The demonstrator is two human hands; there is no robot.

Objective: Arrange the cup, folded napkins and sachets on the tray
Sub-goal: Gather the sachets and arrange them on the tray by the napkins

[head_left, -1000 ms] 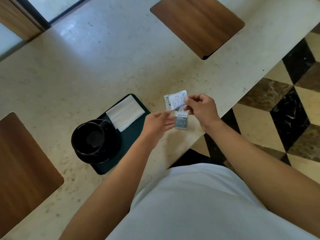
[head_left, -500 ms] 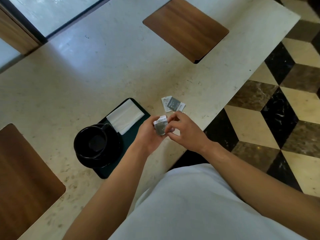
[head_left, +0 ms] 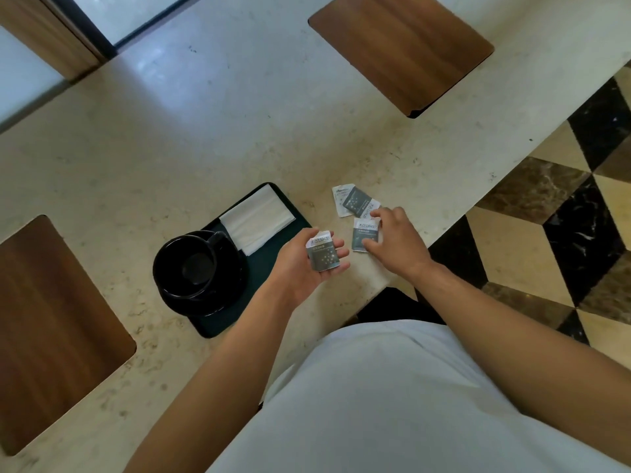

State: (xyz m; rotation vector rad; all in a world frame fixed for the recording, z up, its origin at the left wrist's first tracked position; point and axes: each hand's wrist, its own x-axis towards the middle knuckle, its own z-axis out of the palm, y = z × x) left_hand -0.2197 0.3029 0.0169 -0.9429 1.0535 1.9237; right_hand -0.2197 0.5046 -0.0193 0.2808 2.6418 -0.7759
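sachets getting picked up one by one

hands were close together a moment ago; now they are apart. the left hand (head_left: 307,264) holds a sachet (head_left: 322,254) lying on its nearly straight fingers, next to the tray (head_left: 293,213). the right hand (head_left: 396,240) has gone back to the table (head_left: 170,158), fingers touching a second sachet (head_left: 364,234); whether it grips it i cannot tell. more sachets (head_left: 353,201) lie just behind. so the gathering is partway done. the held sachet's long side runs away from the person, name end farthest. the cup (head_left: 196,264) and napkins (head_left: 256,221) sit on the tray.
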